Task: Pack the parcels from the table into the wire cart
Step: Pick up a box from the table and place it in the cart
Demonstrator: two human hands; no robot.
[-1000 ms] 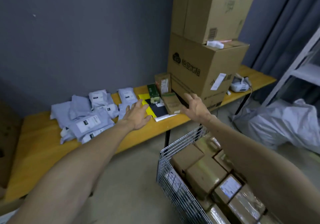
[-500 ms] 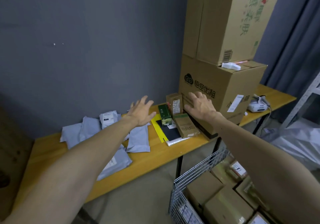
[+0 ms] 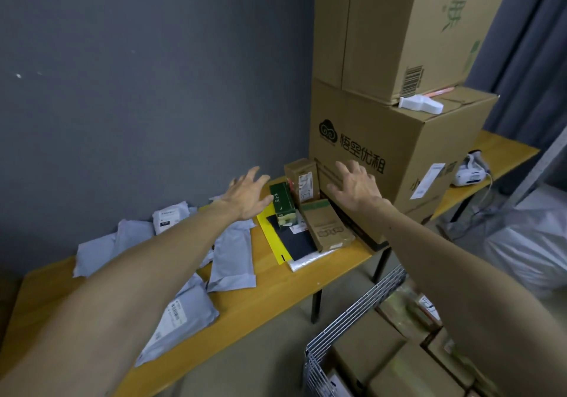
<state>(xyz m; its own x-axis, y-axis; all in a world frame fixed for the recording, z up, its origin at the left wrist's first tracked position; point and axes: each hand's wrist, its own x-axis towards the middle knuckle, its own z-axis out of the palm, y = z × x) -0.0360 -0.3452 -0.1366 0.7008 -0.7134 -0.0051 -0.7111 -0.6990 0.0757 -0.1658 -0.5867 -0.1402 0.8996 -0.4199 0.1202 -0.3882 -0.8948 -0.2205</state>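
Standing low at the right, the wire cart (image 3: 352,313) holds brown cardboard parcels (image 3: 368,350). Beyond it, grey mailer bags (image 3: 233,258) lie scattered on the yellow surface (image 3: 276,298). Farther on, the left hand (image 3: 248,195) and the right hand (image 3: 356,188) hover with fingers spread, holding nothing, on either side of a green box (image 3: 283,203) and a flat brown box (image 3: 326,224). Behind them stands a large carton (image 3: 399,151) with another on top.

Air above the small boxes (image 3: 326,228) is free from the front, but the big carton (image 3: 429,148) blocks their right side, the wall (image 3: 153,89) closes the back, and mailers (image 3: 233,252) crowd the table (image 3: 276,298) to their left.
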